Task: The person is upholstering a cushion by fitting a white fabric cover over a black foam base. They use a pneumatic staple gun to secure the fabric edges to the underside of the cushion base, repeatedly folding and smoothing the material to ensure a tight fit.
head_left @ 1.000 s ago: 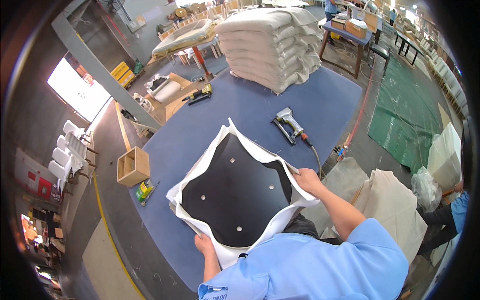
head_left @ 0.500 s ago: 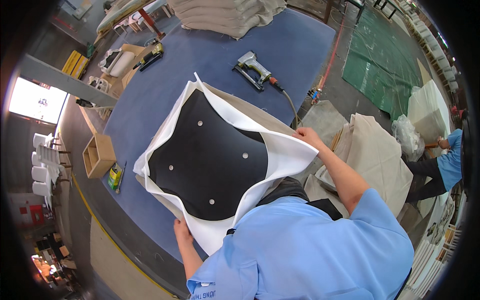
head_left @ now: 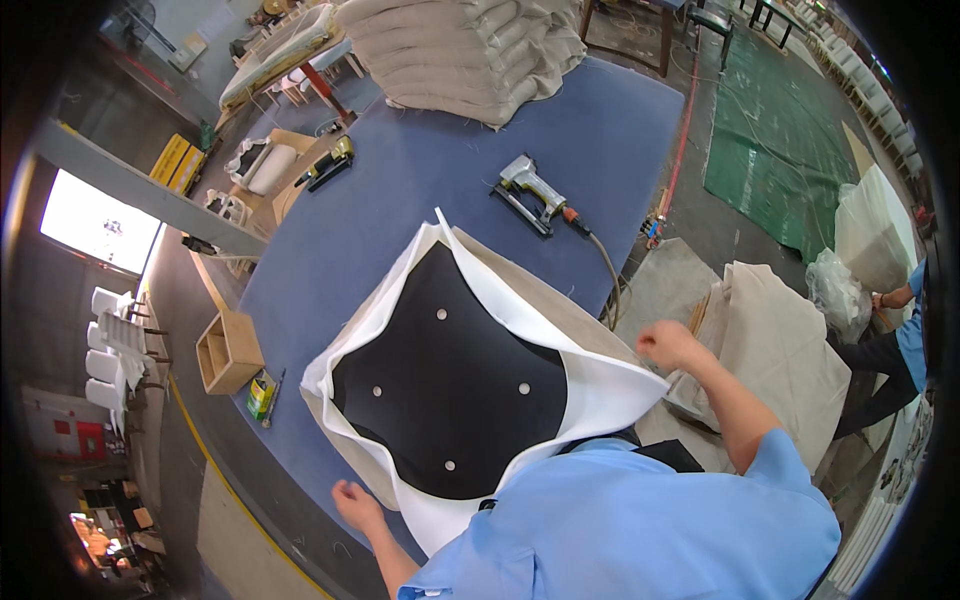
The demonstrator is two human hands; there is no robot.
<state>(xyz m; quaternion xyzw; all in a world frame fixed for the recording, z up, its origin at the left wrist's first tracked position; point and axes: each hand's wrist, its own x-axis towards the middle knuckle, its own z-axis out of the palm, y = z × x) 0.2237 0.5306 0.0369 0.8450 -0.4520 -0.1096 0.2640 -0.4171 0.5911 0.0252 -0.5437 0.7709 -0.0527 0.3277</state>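
A black seat panel (head_left: 450, 380) with several round metal-coloured spots lies on the blue-covered table in front of me. White padding (head_left: 615, 395) curls up around its edges, with beige fabric (head_left: 530, 290) showing beneath and outside it. My right hand (head_left: 672, 346) hovers just beyond the padding's right corner, fingers curled in, holding nothing visible. Beside the near left edge is my left hand (head_left: 358, 507), free of the fabric, its fingers loosely bent and apart. A silver staple gun (head_left: 535, 195) with an orange-ended hose lies past the panel.
Folded beige fabric (head_left: 460, 50) is piled at the table's far side; more beige cloth (head_left: 770, 350) lies right. A second, yellowish air tool (head_left: 328, 165), a wooden box (head_left: 228, 352) and a small green-yellow box (head_left: 261, 395) sit left. A co-worker's hand (head_left: 882, 300) shows far right.
My right hand has let go of the padding's right corner and lifted off. My left hand has come away from the near left edge. The whole view has shifted, moving everything lower in the picture.
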